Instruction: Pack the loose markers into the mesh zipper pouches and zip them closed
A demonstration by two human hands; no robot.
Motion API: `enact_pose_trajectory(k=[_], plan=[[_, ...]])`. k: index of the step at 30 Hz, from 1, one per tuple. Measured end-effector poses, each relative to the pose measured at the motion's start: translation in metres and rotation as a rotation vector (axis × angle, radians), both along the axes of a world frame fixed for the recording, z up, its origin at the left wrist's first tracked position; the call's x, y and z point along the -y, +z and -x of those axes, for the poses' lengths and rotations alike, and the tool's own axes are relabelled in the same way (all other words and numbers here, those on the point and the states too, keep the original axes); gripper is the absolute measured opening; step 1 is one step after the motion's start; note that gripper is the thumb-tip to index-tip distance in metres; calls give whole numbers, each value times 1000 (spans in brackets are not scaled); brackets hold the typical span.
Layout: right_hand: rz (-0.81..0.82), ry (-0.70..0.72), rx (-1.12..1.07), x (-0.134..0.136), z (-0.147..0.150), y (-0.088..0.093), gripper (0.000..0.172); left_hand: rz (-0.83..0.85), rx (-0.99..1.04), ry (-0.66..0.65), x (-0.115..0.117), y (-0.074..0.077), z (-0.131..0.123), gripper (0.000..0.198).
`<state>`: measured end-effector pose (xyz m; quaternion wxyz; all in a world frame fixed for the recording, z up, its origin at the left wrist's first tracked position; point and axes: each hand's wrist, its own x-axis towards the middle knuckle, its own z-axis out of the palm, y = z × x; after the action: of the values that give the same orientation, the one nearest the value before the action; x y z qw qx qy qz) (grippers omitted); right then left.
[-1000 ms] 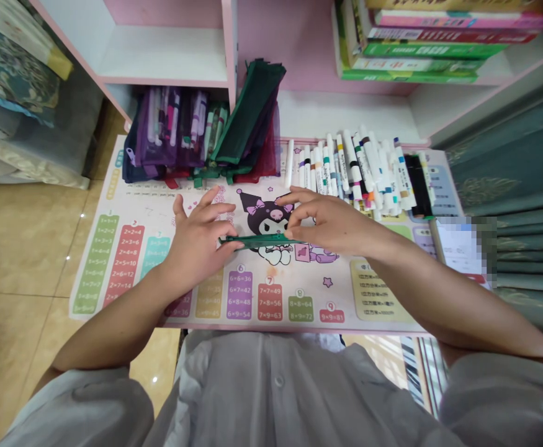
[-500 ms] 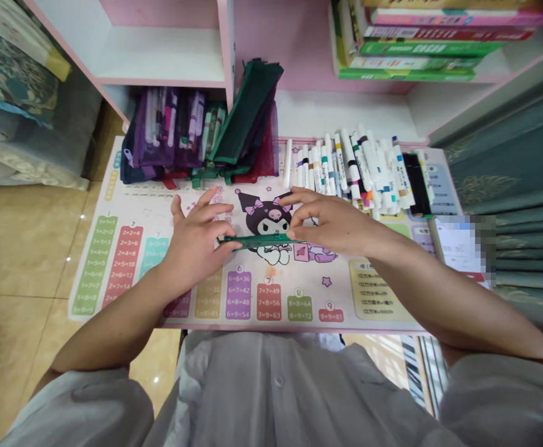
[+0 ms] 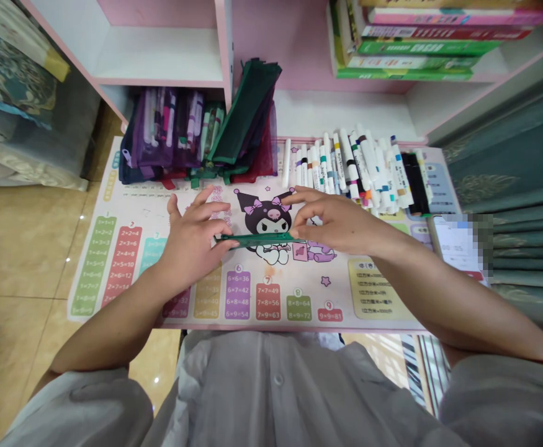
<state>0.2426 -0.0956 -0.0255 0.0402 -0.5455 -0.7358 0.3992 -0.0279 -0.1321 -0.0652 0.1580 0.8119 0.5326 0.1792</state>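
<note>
A narrow green pouch (image 3: pixel 262 239) is stretched between my two hands over the cartoon figure on the desk mat, seen nearly edge-on. My left hand (image 3: pixel 199 236) pinches its left end between thumb and forefinger, the other fingers spread. At the right end, my right hand (image 3: pixel 320 217) pinches the pouch between thumb and a bent finger. Beyond my left hand lie mesh pouches, purple ones (image 3: pixel 154 136) with markers inside and a dark green one (image 3: pixel 247 115) on top. White markers (image 3: pixel 364 164) lie in a row and pile past my right hand.
Stacked books (image 3: pixel 420 46) sit on the shelf (image 3: pixel 164 53) at the back. A phone (image 3: pixel 457 245) lies at the mat's right edge, near my right forearm. Black markers (image 3: pixel 415 183) lie beside the white ones. A curtain (image 3: pixel 522 186) hangs at the right.
Both hands still hold the green pouch in nearly the same place. The phone's screen now shows large digits.
</note>
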Motion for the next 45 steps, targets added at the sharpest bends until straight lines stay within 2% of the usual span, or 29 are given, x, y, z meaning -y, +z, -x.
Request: enact_pose_trajectory(k=[26, 45], plan=[[-23, -27, -29, 5, -14, -2, 19, 5, 15, 7, -2, 0, 3, 14], [18, -39, 0, 4, -26, -1, 20, 2, 0, 16, -2, 1, 3, 17]])
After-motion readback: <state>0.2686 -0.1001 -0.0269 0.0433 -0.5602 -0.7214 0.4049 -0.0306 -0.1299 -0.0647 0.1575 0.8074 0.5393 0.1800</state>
